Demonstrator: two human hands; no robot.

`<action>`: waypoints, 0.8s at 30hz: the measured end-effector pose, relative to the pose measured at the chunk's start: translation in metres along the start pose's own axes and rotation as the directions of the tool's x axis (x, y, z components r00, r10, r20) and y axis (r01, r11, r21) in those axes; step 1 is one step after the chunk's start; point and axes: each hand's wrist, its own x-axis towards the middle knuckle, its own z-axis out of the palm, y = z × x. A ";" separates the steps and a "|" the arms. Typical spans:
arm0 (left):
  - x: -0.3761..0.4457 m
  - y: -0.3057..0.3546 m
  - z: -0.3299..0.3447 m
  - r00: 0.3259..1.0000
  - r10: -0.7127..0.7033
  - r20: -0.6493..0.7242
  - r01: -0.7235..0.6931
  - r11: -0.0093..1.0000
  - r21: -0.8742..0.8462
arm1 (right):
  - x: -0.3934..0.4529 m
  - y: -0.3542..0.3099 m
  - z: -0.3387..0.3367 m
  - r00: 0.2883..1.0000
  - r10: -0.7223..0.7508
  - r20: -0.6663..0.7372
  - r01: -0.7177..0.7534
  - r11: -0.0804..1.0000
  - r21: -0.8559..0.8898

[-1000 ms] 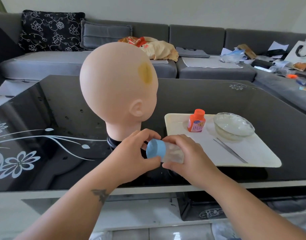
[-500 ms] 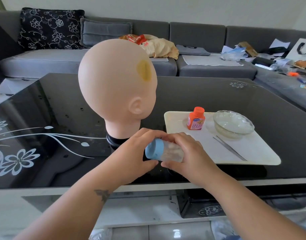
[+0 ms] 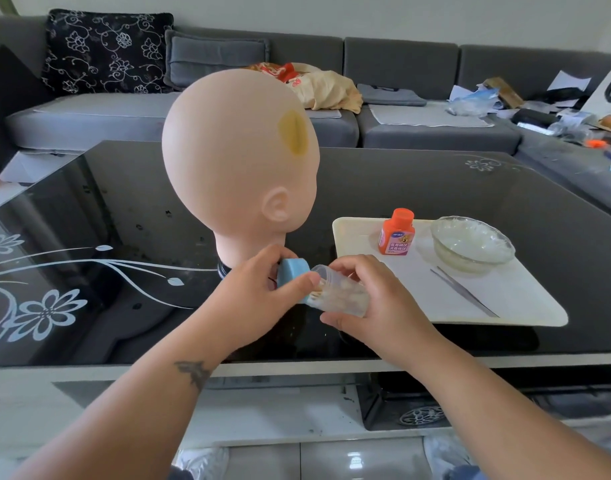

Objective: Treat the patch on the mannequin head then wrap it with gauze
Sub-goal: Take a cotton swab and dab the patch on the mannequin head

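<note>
Opening step: left hand [image 3: 259, 299] pinches the round blue lid [image 3: 292, 277] off the clear plastic cotton-ball jar [image 3: 342, 296] gripped by the right hand [image 3: 380, 303]; next, presumably, metal tweezers [image 3: 465, 296] extract a ball.

A grey sofa [image 3: 435, 129] runs along a pale wall [image 3: 366, 15], bearing a black flowered cushion [image 3: 106, 51], a grey cushion [image 3: 215, 60] and scattered clutter [image 3: 539, 105]. Before it stands a glossy black worktop [image 3: 418, 188] with white flower patterns, in daylight.
</note>
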 end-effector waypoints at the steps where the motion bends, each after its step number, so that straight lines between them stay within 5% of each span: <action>1: 0.000 -0.001 -0.003 1.000 -0.018 0.004 0.018 1.000 -0.013 | 0.000 0.001 0.000 1.000 0.013 -0.005 -0.013 0.999 0.029; 7: 0.001 -0.014 -0.017 0.993 -0.116 -0.022 0.115 0.992 -0.058 | 0.000 0.004 0.003 0.997 0.079 -0.026 -0.074 0.985 0.155; 12: 0.001 -0.031 -0.021 0.982 -0.188 0.019 0.183 0.969 0.163 | 0.001 0.005 0.009 0.994 0.108 0.016 -0.109 0.976 0.191; 24: 0.000 -0.043 -0.016 0.967 -0.242 0.082 0.190 0.897 0.398 | 0.007 0.010 0.028 0.982 0.185 0.044 -0.181 0.981 -0.070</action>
